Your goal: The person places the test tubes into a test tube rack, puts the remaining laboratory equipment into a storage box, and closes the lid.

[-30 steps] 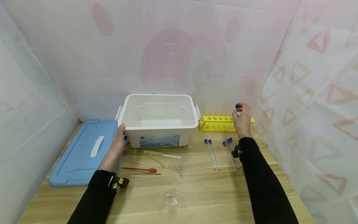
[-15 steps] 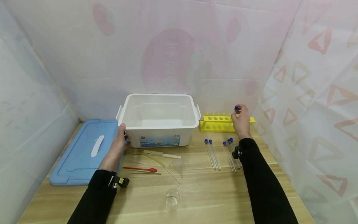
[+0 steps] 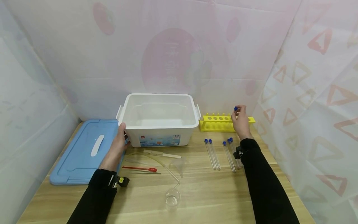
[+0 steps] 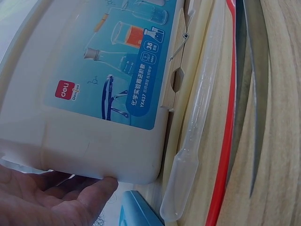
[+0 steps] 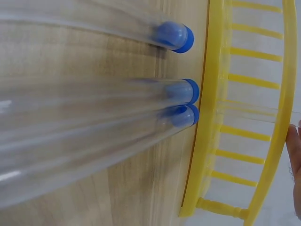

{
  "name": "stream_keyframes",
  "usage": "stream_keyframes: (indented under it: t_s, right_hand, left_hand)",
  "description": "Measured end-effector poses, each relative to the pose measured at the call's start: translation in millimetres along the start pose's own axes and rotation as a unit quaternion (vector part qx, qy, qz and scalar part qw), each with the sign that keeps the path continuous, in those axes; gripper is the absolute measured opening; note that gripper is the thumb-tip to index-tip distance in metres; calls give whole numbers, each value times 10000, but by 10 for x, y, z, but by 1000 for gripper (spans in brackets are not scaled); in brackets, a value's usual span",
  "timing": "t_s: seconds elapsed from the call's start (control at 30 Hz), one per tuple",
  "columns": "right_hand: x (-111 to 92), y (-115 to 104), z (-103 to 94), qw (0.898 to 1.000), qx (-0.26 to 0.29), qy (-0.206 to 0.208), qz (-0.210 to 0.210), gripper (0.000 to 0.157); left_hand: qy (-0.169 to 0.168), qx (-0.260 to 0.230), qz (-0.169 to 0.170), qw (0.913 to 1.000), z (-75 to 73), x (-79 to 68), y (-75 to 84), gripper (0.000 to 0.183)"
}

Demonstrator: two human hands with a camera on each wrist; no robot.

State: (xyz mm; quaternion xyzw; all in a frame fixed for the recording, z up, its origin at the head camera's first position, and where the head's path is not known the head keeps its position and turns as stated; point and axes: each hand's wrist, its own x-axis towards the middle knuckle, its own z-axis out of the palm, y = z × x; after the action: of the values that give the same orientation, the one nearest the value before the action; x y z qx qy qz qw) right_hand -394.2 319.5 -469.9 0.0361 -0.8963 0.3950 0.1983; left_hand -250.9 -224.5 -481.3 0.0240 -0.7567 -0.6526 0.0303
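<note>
My right hand (image 3: 241, 123) pinches the blue cap end of a test tube (image 3: 236, 108) at the yellow test tube rack (image 3: 207, 119). In the right wrist view the clear tube (image 5: 249, 111) stands through the rack, with my fingertips at its top right edge. My left hand (image 3: 114, 150) rests against the left side of the white plastic box (image 3: 134, 135). Its thumb touches the wall near a bottom corner in the left wrist view, while the fingers are partly hidden behind the box. Several blue-capped test tubes (image 3: 214, 158) lie before the rack, one group partly under my right wrist.
A blue lid (image 3: 75, 158) with a white handle lies on the left. Before the box are a wooden clamp (image 3: 165, 155), a red spoon (image 3: 151, 170), yellowish tubing (image 3: 152, 158), a plastic dropper (image 4: 181, 183), a clear funnel (image 3: 179, 166) and a glass beaker (image 3: 172, 200).
My right hand has lowered slightly toward the rack, and the blue cap in its fingers sits a little lower. The left hand has stayed at the box.
</note>
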Motion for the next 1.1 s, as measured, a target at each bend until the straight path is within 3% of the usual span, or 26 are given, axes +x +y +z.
stream_keyframes:
  t_s: [1.1]
  right_hand:
    - [-347, -108, -147, 9982, 344, -471, 148, 45]
  left_hand:
    - [153, 48, 64, 9999, 25, 36, -18, 79]
